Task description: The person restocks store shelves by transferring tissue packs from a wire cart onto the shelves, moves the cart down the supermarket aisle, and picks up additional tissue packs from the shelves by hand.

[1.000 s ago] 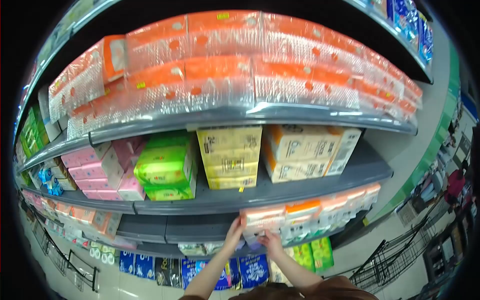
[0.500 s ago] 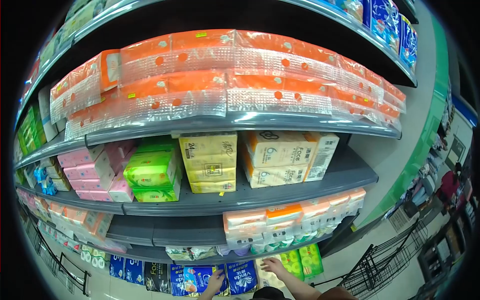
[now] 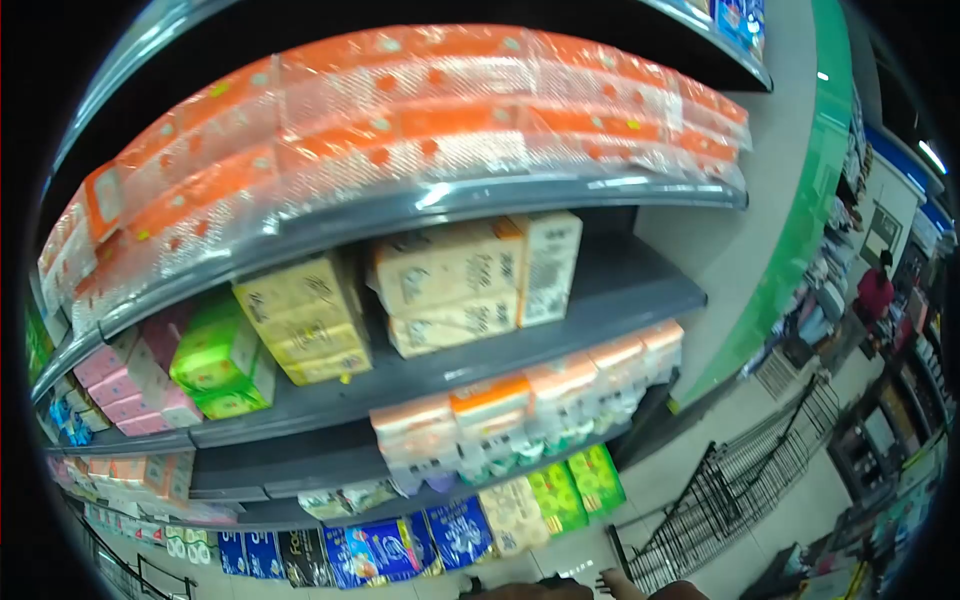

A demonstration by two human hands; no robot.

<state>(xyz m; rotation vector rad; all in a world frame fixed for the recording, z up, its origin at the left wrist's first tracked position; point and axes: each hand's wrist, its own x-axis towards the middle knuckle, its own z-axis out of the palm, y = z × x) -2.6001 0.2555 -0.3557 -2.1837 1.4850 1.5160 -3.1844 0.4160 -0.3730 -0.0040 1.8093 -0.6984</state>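
The right hand [image 3: 616, 582], its grip too blurred to tell, could knock the nearby cart [image 3: 718, 498] if swung outward.

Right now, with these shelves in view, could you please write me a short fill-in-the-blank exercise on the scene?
The long double row of packs on the upper shelf shows bright ____ bands.
The green stack stands directly between the pink packs and the ____ stack.
The right hand appears near the picture's ____ edge.

Missing words: orange; yellow; bottom.
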